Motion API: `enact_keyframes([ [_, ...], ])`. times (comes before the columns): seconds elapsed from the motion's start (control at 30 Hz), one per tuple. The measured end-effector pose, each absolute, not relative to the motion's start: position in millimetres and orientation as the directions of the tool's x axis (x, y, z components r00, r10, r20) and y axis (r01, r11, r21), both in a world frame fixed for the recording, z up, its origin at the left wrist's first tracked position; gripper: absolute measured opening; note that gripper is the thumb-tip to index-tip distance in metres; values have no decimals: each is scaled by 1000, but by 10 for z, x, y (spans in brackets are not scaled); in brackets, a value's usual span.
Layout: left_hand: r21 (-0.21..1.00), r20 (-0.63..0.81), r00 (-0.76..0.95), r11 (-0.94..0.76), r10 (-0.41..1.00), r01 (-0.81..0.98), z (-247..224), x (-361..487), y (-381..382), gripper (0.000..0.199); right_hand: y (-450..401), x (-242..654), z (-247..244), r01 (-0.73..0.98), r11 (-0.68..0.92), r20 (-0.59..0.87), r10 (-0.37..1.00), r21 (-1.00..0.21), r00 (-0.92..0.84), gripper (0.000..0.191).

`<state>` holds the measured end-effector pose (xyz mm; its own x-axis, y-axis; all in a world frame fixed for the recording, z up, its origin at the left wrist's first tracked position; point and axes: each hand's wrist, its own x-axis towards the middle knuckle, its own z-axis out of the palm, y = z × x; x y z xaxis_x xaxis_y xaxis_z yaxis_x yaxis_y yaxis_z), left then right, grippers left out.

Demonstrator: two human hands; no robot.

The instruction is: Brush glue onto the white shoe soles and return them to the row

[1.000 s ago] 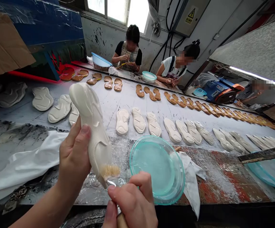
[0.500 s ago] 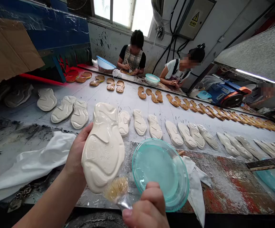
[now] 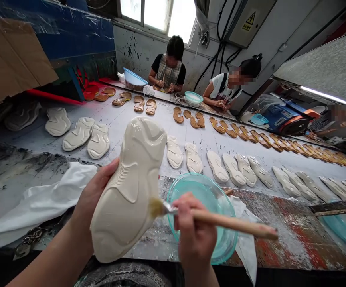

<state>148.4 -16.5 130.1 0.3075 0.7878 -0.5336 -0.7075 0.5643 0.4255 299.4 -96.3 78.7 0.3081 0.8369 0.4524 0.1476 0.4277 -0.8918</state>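
Observation:
In my left hand is a cream-white shoe sole, gripped by its edge and tilted, its moulded, wet-looking face toward me. My right hand is closed around a brush with a wooden handle and metal ferrule. The brush's pale bristles touch the right edge of the sole. Behind my right hand stands a clear turquoise bowl with liquid in it, partly hidden by the hand.
More white soles lie in a row along the pale belt, with brown soles beyond. A white cloth lies at left, another hangs at the front edge. Two people work across; another is at far right.
The sole has turned over the belt and leans more to the right. My right hand has rolled, so the brush now lies sideways, its bristles moved from the sole's lower end to its right edge.

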Motion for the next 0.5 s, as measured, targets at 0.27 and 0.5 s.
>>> enact_keyframes([
  [0.27, 635, -343, 359, 496, 868, -592, 1244, 1407, -321, 32, -840, 3071, 944, 79, 483, 487, 840, -872, 238, 21],
  [0.5, 425, -321, 555, 640, 767, -640, 1123, 1360, -195, 29, -840, 2907, 986, 290, 579, 647, 658, -762, 386, 13],
])
